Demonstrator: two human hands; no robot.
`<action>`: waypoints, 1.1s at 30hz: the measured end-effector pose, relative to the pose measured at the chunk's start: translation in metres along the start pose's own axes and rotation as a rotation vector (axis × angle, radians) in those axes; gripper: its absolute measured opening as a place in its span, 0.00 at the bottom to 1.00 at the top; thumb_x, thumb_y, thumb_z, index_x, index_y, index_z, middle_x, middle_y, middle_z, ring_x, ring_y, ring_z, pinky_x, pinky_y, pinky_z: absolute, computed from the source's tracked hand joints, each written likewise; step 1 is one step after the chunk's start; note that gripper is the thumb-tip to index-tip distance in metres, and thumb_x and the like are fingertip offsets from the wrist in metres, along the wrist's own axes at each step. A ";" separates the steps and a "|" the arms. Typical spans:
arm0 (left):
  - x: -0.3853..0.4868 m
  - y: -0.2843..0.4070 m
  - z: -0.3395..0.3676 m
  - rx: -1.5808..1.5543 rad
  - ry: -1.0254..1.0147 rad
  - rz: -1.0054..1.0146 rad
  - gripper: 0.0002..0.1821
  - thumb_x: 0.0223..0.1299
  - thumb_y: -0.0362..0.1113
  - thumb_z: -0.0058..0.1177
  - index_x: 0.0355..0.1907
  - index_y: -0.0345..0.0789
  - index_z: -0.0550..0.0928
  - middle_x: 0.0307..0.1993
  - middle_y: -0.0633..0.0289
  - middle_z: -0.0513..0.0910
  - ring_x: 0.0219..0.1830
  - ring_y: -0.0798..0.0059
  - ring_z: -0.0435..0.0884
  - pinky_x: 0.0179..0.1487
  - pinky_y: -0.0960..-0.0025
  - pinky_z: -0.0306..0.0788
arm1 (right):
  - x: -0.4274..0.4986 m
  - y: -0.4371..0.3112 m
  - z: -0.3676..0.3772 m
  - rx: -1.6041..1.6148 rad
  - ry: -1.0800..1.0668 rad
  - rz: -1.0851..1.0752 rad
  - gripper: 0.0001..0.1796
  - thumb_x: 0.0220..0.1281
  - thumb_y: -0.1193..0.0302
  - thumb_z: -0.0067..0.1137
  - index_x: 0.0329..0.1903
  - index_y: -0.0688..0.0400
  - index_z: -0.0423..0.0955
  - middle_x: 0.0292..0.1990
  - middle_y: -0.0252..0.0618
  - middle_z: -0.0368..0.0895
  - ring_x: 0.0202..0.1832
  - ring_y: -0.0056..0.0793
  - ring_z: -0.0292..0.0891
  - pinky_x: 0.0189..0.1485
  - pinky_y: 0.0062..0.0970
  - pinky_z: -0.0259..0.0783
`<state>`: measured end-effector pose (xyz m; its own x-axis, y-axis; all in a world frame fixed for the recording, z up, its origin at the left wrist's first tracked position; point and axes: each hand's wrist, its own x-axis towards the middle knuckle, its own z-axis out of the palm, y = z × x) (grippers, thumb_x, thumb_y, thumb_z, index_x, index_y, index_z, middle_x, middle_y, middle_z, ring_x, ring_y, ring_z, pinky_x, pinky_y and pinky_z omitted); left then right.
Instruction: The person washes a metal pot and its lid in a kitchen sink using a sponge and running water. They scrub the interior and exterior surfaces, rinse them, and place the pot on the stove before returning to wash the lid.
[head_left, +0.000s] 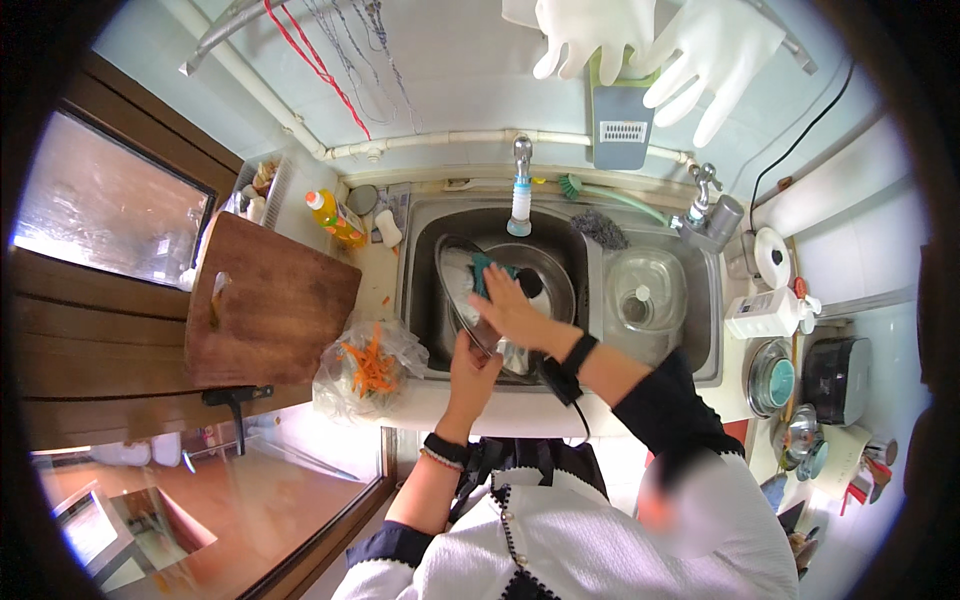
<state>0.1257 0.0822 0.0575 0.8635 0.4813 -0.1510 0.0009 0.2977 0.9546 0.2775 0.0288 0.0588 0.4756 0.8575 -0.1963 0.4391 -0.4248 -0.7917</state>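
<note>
My left hand (472, 375) grips the lower rim of a glass pot lid (459, 262), which stands tilted over the left bowl of the steel sink (420, 300). My right hand (514, 307) presses a green scrubbing cloth (484, 271) to the lid's face, fingers spread over it. Behind the lid, a round metal pan (566, 289) lies in the bowl, partly covered by my hand and the lid. A black knob (530, 283) shows beside my right fingers; what it belongs to is hard to tell. Above hangs the faucet (520, 202), with no water visibly running.
A clear glass container (646, 289) sits in the right bowl, with a steel-wool scrubber (598, 229) on the divider. To the left are a wooden cutting board (270, 300), a plastic bag with orange peelings (373, 367) and a yellow soap bottle (334, 217). A white pump bottle (765, 313) lies right.
</note>
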 end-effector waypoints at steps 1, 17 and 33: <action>0.000 0.001 -0.003 0.020 0.023 -0.025 0.32 0.59 0.17 0.48 0.66 0.32 0.58 0.54 0.57 0.74 0.54 0.73 0.75 0.55 0.73 0.70 | -0.020 -0.004 0.010 0.023 0.031 -0.081 0.51 0.69 0.37 0.29 0.73 0.72 0.40 0.74 0.64 0.40 0.76 0.56 0.33 0.76 0.47 0.32; 0.007 0.020 -0.014 -0.009 0.111 -0.108 0.28 0.58 0.19 0.48 0.62 0.29 0.61 0.51 0.54 0.77 0.50 0.73 0.79 0.53 0.73 0.74 | -0.066 0.017 0.034 0.347 -0.029 -0.057 0.41 0.75 0.49 0.35 0.74 0.68 0.38 0.75 0.61 0.32 0.78 0.50 0.26 0.77 0.40 0.32; 0.006 0.014 -0.004 -0.033 0.090 -0.073 0.30 0.58 0.20 0.48 0.63 0.30 0.59 0.51 0.53 0.77 0.50 0.72 0.79 0.53 0.72 0.74 | -0.062 0.027 0.024 0.443 0.029 0.101 0.48 0.71 0.43 0.36 0.73 0.73 0.39 0.75 0.59 0.36 0.78 0.47 0.30 0.77 0.38 0.33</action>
<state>0.1294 0.0924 0.0689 0.8126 0.5295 -0.2433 0.0439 0.3607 0.9316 0.2420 -0.0290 0.0356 0.5228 0.8073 -0.2738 0.0240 -0.3350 -0.9419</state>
